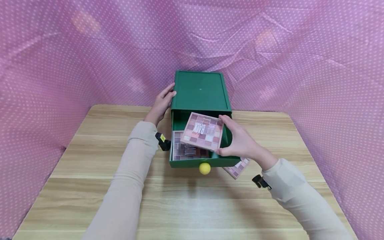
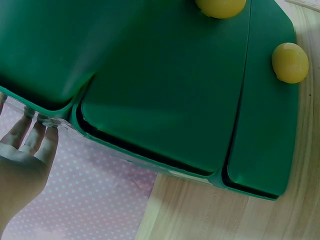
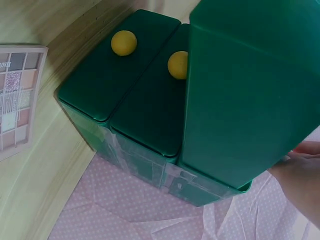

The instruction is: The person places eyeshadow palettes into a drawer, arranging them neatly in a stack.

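My right hand (image 1: 240, 140) pinches a pink eyeshadow palette (image 1: 204, 131) by its right edge, thumb at the near corner and fingers at the far one. The palette is held tilted over the pulled-out top drawer (image 1: 186, 164) of a green drawer unit (image 1: 201, 90). Inside that drawer, at the left, lies another eyeshadow palette (image 1: 180, 151), partly covered by the held one. My left hand (image 1: 160, 106) rests against the unit's left side, its fingers extended along the wall in the left wrist view. The right wrist view hides most of the right hand (image 3: 300, 170) behind the drawer.
A third palette (image 1: 237, 169) lies on the wooden table (image 1: 105, 193), partly under the drawer's right front corner. Below the open drawer, two drawers with yellow knobs (image 3: 124, 43) are closed. A pink dotted cloth (image 1: 135, 50) hangs around the table's back and sides.
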`<state>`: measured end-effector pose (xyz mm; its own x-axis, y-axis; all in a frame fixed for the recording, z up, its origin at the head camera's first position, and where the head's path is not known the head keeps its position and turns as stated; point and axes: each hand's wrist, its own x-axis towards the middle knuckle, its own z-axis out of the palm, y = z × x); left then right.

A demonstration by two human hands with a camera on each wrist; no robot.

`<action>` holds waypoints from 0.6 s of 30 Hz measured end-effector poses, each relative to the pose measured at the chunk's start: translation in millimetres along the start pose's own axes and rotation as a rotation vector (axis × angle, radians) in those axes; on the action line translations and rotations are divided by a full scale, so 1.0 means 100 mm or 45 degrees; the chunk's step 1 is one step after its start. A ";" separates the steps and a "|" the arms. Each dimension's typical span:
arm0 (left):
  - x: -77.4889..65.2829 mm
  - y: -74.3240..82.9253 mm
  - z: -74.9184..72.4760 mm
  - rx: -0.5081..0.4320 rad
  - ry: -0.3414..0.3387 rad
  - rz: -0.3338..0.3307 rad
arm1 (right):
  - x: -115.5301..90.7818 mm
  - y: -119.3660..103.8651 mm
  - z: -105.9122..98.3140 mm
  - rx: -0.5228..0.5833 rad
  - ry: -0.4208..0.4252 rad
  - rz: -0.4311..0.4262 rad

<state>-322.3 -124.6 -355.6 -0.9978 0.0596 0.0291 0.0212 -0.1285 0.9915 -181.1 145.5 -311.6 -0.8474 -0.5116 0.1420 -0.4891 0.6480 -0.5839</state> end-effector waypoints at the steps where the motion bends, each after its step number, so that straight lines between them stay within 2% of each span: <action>1: -0.01 0.00 0.01 -0.001 0.003 0.003 | 0.00 0.00 0.00 -0.001 -0.012 -0.003; 18: -0.13 0.02 0.04 0.001 0.015 0.012 | 0.10 -0.05 0.09 -0.033 -0.175 -0.056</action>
<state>-309.4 -121.5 -353.3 -0.9982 0.0467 0.0372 0.0310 -0.1280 0.9913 -185.6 131.9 -314.0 -0.7896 -0.6112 0.0548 -0.5316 0.6366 -0.5587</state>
